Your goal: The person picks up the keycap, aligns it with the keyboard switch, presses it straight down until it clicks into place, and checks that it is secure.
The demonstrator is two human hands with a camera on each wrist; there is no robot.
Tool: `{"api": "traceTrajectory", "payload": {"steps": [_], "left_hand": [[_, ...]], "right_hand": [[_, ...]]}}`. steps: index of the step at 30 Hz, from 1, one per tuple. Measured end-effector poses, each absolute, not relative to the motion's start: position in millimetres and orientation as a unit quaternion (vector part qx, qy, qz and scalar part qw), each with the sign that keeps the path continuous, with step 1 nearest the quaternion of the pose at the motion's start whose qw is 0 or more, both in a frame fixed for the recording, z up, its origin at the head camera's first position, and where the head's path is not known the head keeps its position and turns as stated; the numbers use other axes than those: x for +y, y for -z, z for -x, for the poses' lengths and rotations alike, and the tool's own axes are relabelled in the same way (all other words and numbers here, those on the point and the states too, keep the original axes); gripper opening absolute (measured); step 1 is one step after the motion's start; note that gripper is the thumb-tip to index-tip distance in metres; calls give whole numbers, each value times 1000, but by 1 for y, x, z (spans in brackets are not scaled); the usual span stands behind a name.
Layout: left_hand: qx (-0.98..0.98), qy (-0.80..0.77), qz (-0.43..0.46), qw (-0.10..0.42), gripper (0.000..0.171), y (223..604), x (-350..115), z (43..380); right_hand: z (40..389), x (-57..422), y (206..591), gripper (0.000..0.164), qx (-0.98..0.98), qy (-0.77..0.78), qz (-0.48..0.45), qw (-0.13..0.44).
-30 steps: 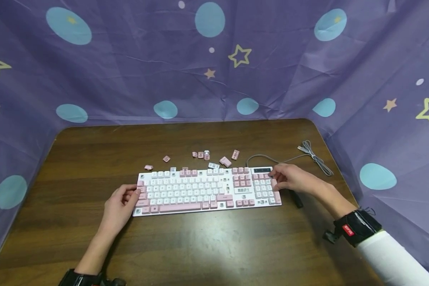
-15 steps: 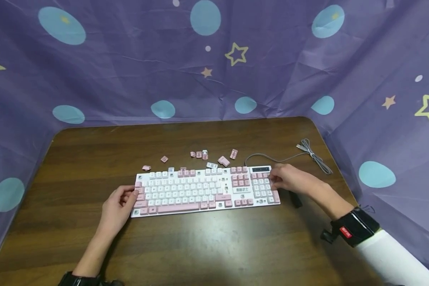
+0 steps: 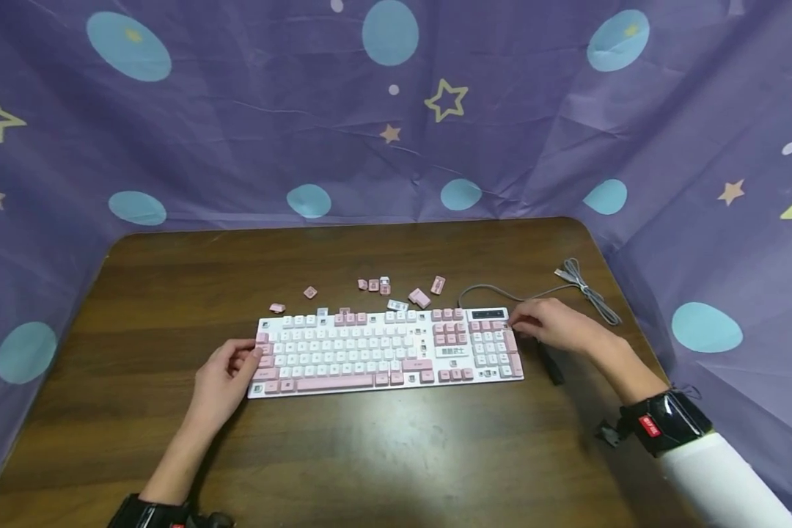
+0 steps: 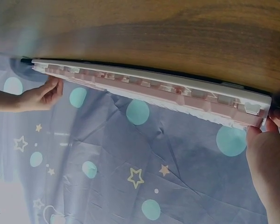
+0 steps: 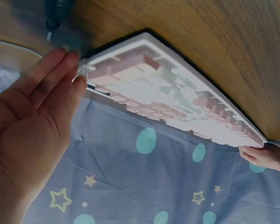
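- Head view: the pink-and-white keyboard (image 3: 388,356) lies flat on the wooden table (image 3: 396,458), between both hands. Judgement: stiff, fairly light, apt to slide; keycap tops probably slick and liable to pop off. Best hold: the two short ends, low down.
- Same view, hands: left hand (image 3: 218,379) grips the left end, thumb on top; right hand (image 3: 551,323) is at the far right corner, fingers bunched close.
- Same view, surroundings: loose keycaps (image 3: 373,285) lie beyond the far edge; USB cable (image 3: 592,295) at far right; black-handled tool (image 3: 552,367) just right of the keyboard.
- Left wrist view: thumb and fingers close narrowly about the keyboard's left end; its length runs off to the right of this hand.
- Right wrist view: keyboard corner lies immediately left of the fingertips, gap narrow, something pale there. Cannot tell whether anything is pinched.
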State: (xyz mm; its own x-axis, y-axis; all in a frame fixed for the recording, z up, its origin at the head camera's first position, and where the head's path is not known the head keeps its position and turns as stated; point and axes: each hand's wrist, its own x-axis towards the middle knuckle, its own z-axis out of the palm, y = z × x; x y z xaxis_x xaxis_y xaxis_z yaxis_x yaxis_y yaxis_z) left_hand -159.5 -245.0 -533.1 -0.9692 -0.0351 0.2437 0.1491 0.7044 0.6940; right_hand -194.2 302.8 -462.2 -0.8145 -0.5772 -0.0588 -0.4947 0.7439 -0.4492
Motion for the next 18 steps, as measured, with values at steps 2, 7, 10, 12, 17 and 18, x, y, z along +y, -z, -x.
{"api": "traceTrajectory", "payload": {"steps": [2, 7, 10, 12, 17, 18], "left_hand": [[-915, 384, 34, 119, 21, 533, -244, 160], [-915, 384, 30, 122, 20, 533, -244, 161], [-915, 384, 30, 122, 20, 533, -244, 161], [-914, 385, 30, 122, 19, 533, -244, 161], [-915, 384, 28, 123, 19, 534, -244, 161], [-915, 383, 27, 123, 19, 534, -244, 161]], "right_hand": [[194, 305, 462, 8, 931, 221, 269, 111], [194, 306, 461, 9, 934, 225, 232, 154], [194, 306, 462, 18, 935, 216, 223, 174], [194, 306, 462, 24, 932, 219, 219, 187], [194, 307, 464, 34, 918, 247, 222, 216], [194, 308, 465, 34, 916, 249, 224, 220]]}}
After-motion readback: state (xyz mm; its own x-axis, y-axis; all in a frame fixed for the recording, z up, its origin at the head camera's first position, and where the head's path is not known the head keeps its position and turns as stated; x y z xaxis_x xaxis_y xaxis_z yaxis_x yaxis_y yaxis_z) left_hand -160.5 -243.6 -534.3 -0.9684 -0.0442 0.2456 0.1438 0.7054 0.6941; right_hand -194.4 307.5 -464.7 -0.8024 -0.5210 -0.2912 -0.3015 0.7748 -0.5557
